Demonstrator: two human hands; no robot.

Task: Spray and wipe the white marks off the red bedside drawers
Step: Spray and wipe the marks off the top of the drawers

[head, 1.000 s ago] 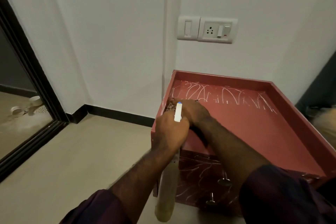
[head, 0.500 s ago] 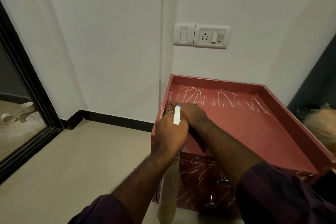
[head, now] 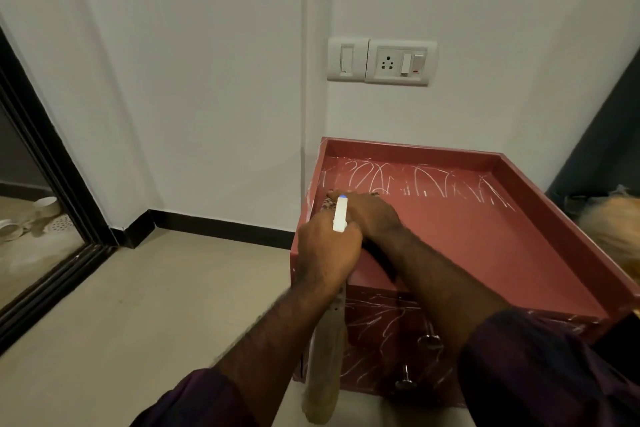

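So the biggest thing here is the red bedside drawers (head: 485,253), pushed into the corner against the wall on our right. The top has a raised rim all round, kind of like a shallow tray. Inside that tray, white marks (head: 415,180) loop along the far edge, and the nearer part looks plain red. More white scribbles cover the drawer fronts (head: 377,322) below, around two metal knobs (head: 430,340).

Our left hand (head: 329,246) is clenched round the neck of the spray bottle (head: 323,374). The white nozzle with its blue tip sticks up out of the fist, and the body hangs down in front of the drawers' near-left corner. The bottle looks pale yellowish-tan; we can't tell how full it is.

Our right hand (head: 370,211) is palm down on a patterned cloth (head: 327,201) in the far-left corner of the tray, just at the start of the marks. The left fist hides part of it, so we can't tell whether the fingers are curled into the cloth or lying flat. Both sleeves are dark purple.

Room-wise: a plain white wall (head: 207,80), a beige floor (head: 138,305), and black skirting (head: 221,229) along the bottom. A dark door frame (head: 52,166) runs down the left, with a couple of pale cups (head: 45,204) on the ground beyond it. A white switch plate with a socket (head: 382,61) sits on the wall above the drawers. Something blurry and orange pokes in at the right edge.
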